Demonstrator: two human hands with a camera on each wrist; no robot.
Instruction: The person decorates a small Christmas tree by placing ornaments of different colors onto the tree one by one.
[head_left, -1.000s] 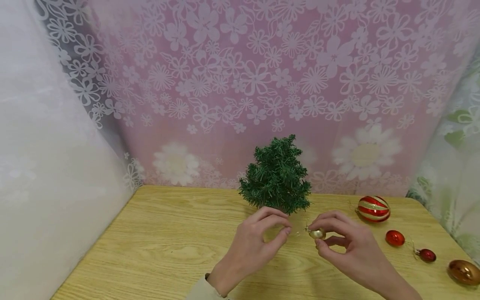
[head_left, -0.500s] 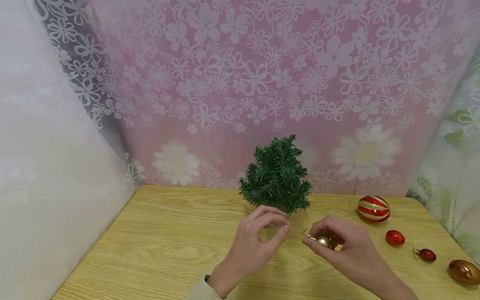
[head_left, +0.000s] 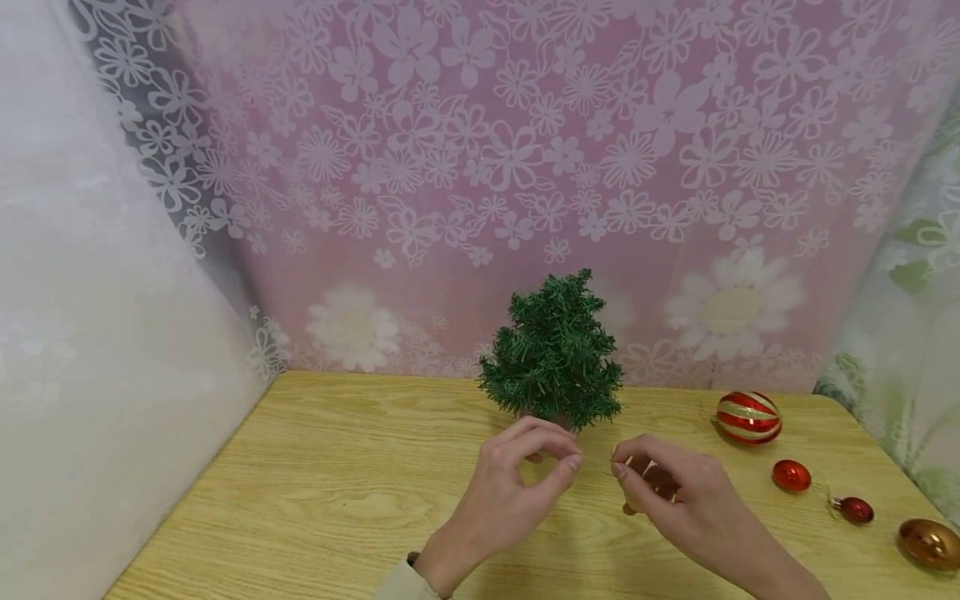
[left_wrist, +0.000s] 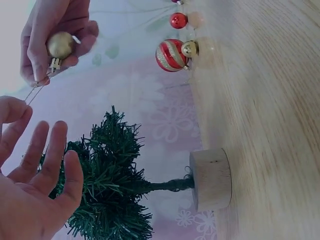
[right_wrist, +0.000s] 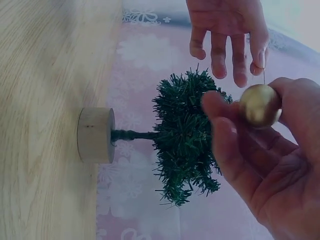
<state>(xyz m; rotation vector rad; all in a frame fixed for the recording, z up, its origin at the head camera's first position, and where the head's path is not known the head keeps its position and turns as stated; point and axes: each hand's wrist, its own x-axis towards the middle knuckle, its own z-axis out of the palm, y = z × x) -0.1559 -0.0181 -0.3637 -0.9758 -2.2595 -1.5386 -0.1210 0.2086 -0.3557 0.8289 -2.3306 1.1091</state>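
Between both hands is a gold Christmas bauble (right_wrist: 261,106) on a thin thread loop (left_wrist: 37,92). The left hand (head_left: 506,479) pinches the far end of that loop between thumb and forefinger, its other fingers loosely spread in the left wrist view. At the cap end, the right hand (head_left: 693,504) pinches the thread with thumb and forefinger, while the bauble sits within its curled fingers. From the head view the bauble is hidden behind the right hand. Just beyond the hands stands a small artificial Christmas tree (head_left: 551,350) on a round wooden base (left_wrist: 212,179).
A red-and-gold striped bauble (head_left: 747,417) lies at the back right of the wooden table (head_left: 322,483). Nearer along the right side are a red bauble (head_left: 791,476), a dark red bauble (head_left: 855,510) and a copper-coloured bauble (head_left: 928,543). Flowered curtain (head_left: 450,167) hangs behind.
The left hand has come to hold the thread's end. The right hand has turned, its fingertips shifting from the bauble to the thread, and the bauble has gone out of the head view.
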